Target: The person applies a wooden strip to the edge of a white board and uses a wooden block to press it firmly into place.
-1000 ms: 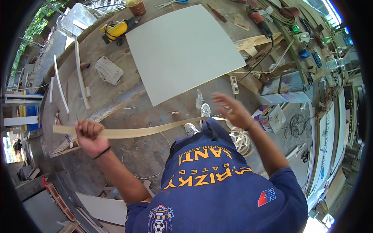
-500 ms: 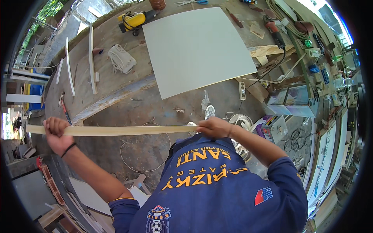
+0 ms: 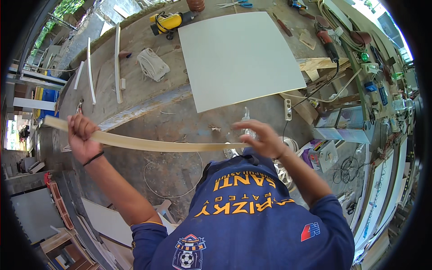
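Note:
A long, thin, cream-coloured strip stretches across in front of my body and bends slightly along its length. My left hand is closed around it near its left end, which sticks out past the fist. At the other end, my right hand has its fingers apart, the thumb close beside the strip's tip; whether it touches is hard to tell. Beyond both hands, a large white board lies on the workbench and overhangs its near edge.
On the bench rest a yellow power tool, a white bundle, narrow strips and an angle grinder with a trailing cord. A white power strip hangs below the board's right corner. Loops of cable lie on the floor.
My right hand has loosened from the strip's end and its fingers have spread. My left hand has risen with its end, so the strip now slopes and bows.

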Demonstrator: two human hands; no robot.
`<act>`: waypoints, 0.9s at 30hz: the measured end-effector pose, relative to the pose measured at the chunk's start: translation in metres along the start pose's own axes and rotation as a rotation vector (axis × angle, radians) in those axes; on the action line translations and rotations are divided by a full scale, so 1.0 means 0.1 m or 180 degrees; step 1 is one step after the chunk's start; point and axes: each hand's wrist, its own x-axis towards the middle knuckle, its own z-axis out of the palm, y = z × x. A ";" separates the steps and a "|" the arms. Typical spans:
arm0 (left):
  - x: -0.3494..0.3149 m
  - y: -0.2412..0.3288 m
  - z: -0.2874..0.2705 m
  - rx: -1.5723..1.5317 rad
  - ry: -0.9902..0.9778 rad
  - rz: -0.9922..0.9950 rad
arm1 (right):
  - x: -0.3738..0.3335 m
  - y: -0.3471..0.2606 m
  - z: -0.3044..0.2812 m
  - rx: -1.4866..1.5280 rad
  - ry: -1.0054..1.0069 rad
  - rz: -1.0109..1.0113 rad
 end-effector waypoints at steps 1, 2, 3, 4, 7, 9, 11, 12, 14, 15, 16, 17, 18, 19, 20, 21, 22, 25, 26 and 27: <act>0.05 -0.13 0.09 -0.0151 -0.0003 -0.0136 | 0.18 -0.14 0.21 -0.0025 0.0194 -0.0437; 0.06 -0.22 0.16 -0.0240 -0.0112 -0.0236 | 0.34 -0.25 0.38 -0.0050 0.0373 -0.0880; 0.06 -0.27 0.21 -0.0252 -0.0127 -0.0236 | 0.46 -0.28 0.48 0.0224 -0.0134 -0.0837; 0.07 -0.29 0.27 -0.0320 -0.0184 -0.0250 | 0.56 -0.29 0.52 0.0507 -0.0636 -0.0807; 0.03 -0.01 0.22 -0.0277 -0.0242 -0.0088 | 0.57 -0.34 0.45 0.0071 -0.1995 -0.0021; -0.02 0.19 0.09 -0.0206 -0.0229 0.0101 | 0.34 -0.29 0.42 0.0752 -0.1715 -0.0073; -0.01 0.25 0.00 0.0311 -0.0046 0.0106 | 0.19 -0.34 0.35 0.1128 -0.1881 0.0369; -0.03 0.19 0.00 0.0271 0.0200 0.0117 | 0.17 -0.33 0.32 0.1253 -0.2127 0.0707; -0.10 0.23 -0.13 0.0257 0.0315 0.0197 | 0.02 -0.11 0.28 0.1278 -0.2179 0.0817; -0.13 0.28 -0.20 0.0253 0.0399 0.0282 | -0.04 0.00 0.24 0.1290 -0.2214 0.0898; -0.16 0.32 -0.28 0.0253 0.0400 0.0304 | -0.11 0.05 0.18 0.1448 -0.2302 0.1206; -0.19 0.33 -0.35 0.0190 0.0493 0.0301 | -0.18 0.07 0.14 0.1443 -0.2315 0.1207; -0.22 0.33 -0.42 0.0126 0.0585 0.0297 | -0.24 0.08 0.12 0.1517 -0.2260 0.1161; -0.24 0.34 -0.49 0.0122 0.0592 0.0306 | -0.27 0.08 0.11 0.1592 -0.2203 0.1115; -0.24 0.32 -0.50 0.0044 0.0539 0.0358 | -0.24 0.05 0.10 0.1442 -0.2202 0.1014; -0.23 0.31 -0.50 -0.0035 0.0487 0.0410 | -0.20 0.01 0.10 0.1440 -0.2195 0.1013; -0.22 0.29 -0.50 -0.0036 0.0481 0.0406 | -0.16 -0.03 0.10 0.1414 -0.2265 0.1091; -0.16 0.09 -0.41 -0.0038 0.0347 0.0318 | 0.07 -0.29 0.17 0.1251 -0.2264 0.1253; -0.14 0.03 -0.39 -0.0091 0.0366 0.0293 | 0.13 -0.39 0.21 0.1121 -0.2187 0.1364; -0.13 -0.01 -0.40 -0.0142 0.0382 0.0272 | 0.19 -0.44 0.25 0.1115 -0.2178 0.1364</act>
